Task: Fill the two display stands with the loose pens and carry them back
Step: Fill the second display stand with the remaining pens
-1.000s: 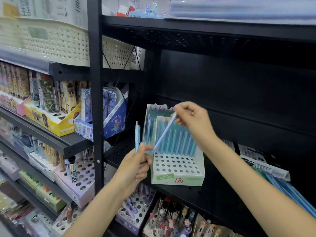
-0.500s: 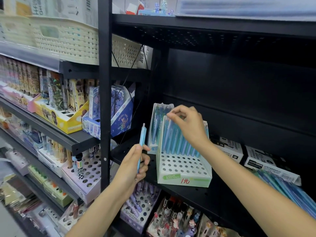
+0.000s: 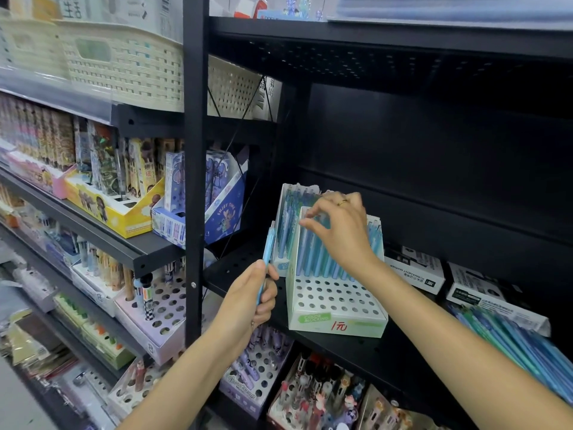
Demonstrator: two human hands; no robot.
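Two white perforated display stands sit on the black shelf: the front stand (image 3: 336,308) with a green label and red price, and a rear stand (image 3: 286,206) behind it to the left. Both hold rows of blue pens. My left hand (image 3: 248,301) is shut on a light blue pen (image 3: 268,246), held upright just left of the front stand. My right hand (image 3: 339,229) hovers over the tops of the pens in the front stand's back rows, fingertips pinched at a pen's top. A pile of loose blue pens (image 3: 524,352) lies on the shelf at the right.
White marker boxes (image 3: 415,270) lie behind the stands at right. A black upright post (image 3: 193,181) divides the shelving. The left shelves carry character pen boxes (image 3: 198,203) and perforated trays (image 3: 155,308). More pen stands (image 3: 257,377) fill the shelf below.
My right hand has lowered the pen it held aslant into the front stand and now rests on the pen tops. My left hand kept its pen. The view shifted left.
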